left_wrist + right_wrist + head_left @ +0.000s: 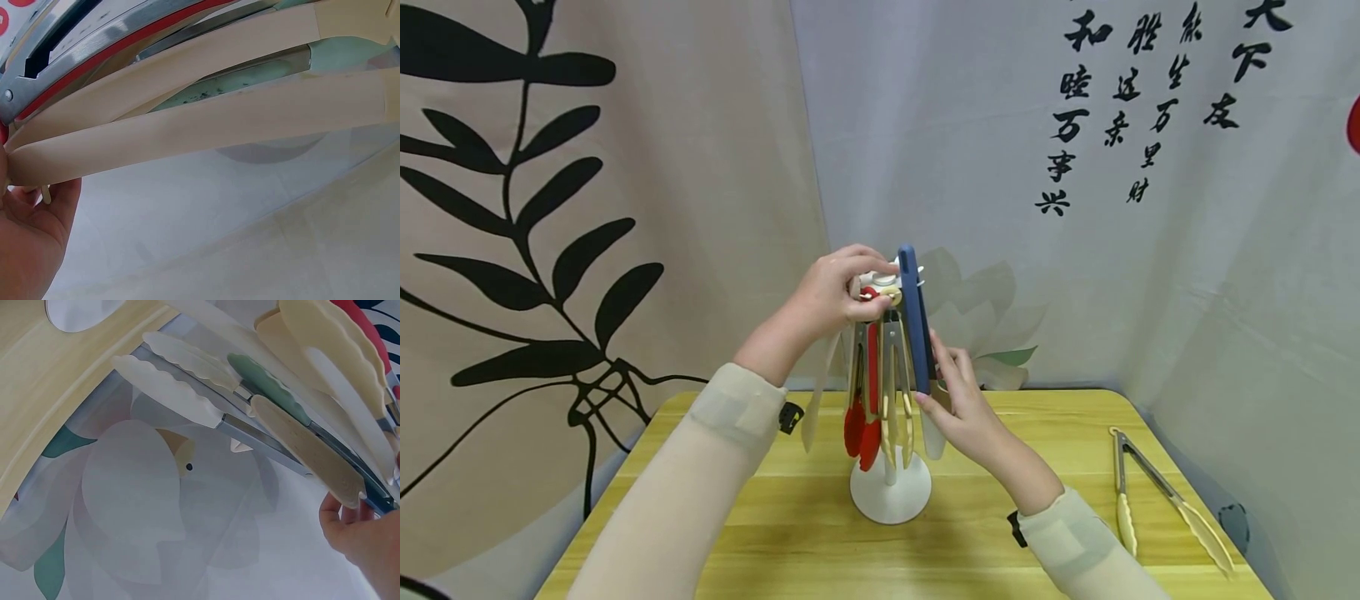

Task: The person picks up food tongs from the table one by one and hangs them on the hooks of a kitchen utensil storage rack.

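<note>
A white utensil stand [891, 493] with a round base stands upright on the table, tongs hanging around its top. My left hand [842, 287] curls over that top, thumb right at a cream loop and index fingertip beside the upper end of the blue handle. Just to the right, my right hand [958, 404] grips blue-handled tongs [913, 321] low down, their handle near vertical. In the right wrist view, its fingers wrap the blue handle [380, 503] behind a beige tip [309, 450]. Cream handles [187, 134] cross the left wrist view, partly hiding the left hand.
Red-tipped tongs [854, 427] and cream-tipped tongs [908, 417] hang on the stand. Another pair of cream-tipped tongs [1168, 492] lies spread on the wooden table [790, 533] at the right. A printed curtain [715, 167] hangs behind the table.
</note>
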`<move>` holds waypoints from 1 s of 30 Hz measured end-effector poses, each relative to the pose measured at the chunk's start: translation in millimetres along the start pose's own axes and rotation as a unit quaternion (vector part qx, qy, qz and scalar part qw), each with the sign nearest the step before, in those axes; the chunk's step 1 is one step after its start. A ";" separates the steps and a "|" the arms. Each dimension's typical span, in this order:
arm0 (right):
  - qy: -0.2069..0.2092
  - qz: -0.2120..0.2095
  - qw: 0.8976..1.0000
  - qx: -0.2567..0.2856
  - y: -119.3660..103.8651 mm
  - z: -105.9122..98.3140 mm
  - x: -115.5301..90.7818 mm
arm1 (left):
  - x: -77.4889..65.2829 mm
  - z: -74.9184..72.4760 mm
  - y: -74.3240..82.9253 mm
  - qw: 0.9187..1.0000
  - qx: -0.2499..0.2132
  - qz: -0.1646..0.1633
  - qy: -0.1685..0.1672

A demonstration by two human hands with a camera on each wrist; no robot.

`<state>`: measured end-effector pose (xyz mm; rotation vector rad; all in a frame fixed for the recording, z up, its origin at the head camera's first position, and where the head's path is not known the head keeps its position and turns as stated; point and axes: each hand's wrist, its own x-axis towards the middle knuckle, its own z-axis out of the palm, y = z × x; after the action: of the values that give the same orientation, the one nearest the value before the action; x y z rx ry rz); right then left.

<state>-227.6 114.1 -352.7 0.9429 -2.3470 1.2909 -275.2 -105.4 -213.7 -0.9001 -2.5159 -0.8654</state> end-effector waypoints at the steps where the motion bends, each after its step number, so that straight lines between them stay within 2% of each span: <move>1: 0.001 -0.001 1.000 0.000 0.4 0.1 -0.1 | 0.1 -0.1 0.3 1.000 0.000 0.000 0.000; 30: 0.019 -0.018 0.998 -0.048 8.4 4.5 -7.1 | -0.5 -0.3 1.6 1.000 0.005 -0.004 -0.001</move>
<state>-227.8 116.4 -364.3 0.9184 -2.3297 1.1603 -273.8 -104.8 -213.0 -0.8889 -2.5261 -0.8536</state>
